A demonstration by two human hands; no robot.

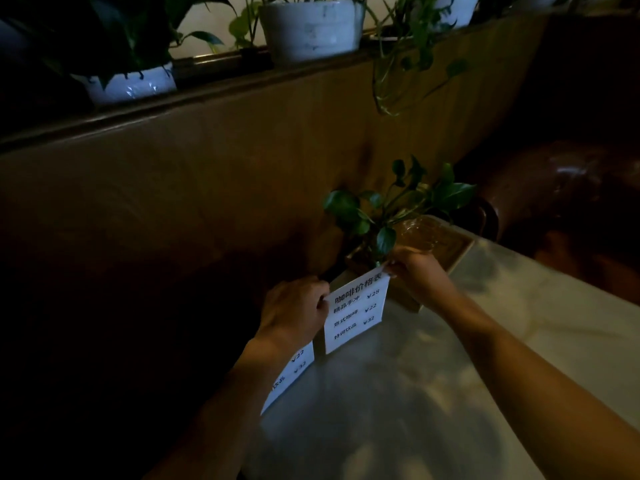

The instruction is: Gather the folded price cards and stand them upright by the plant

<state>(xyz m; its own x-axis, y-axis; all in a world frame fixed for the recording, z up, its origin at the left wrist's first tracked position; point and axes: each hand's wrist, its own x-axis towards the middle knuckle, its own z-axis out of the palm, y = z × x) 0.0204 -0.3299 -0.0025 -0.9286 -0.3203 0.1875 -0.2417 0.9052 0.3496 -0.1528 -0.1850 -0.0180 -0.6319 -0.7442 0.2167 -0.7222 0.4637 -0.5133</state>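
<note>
A white folded price card (356, 311) with printed prices stands upright on the pale table (415, 393), right in front of a small leafy plant (384, 216) in a wooden box. My left hand (294, 311) pinches the card's top left corner. My right hand (417, 273) pinches its top right corner. A second price card (291, 375) stands at the table's left edge, partly hidden behind my left wrist.
A wooden tray (453, 249) with a clear glass (420, 233) sits behind my right hand. A wood-panelled wall runs along the table's far side, with white plant pots (311, 29) on its ledge. A brown leather seat (561, 188) is at the right.
</note>
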